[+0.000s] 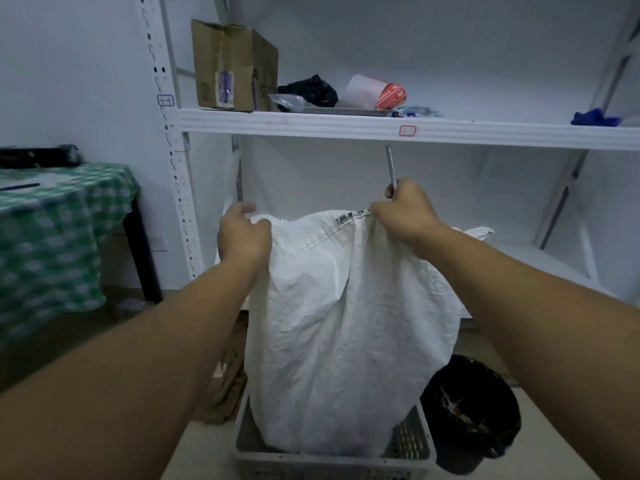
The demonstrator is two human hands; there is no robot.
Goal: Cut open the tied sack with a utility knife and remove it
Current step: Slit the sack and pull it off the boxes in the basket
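Sack point(346, 323): soft woven fabric, limp, apparently light. My left grip point(244, 233) clenches its top hem; my right grip point(401, 213) pinches hem and knife point(391, 168) together. Hem judged soundest hold.

white metal shelf point(346, 124): cardboard box point(232, 71) upright at left end, flat tray point(346, 111) beside it, blue cloth, possibly gloves point(594, 117), far right. table under green checked cloth point(52, 230): dark long object point(38, 155) at back edge. floor point(554, 445): grey slatted crate point(329, 465) with white sack point(346, 323) standing in it, black bucket point(474, 414) just beside the crate.
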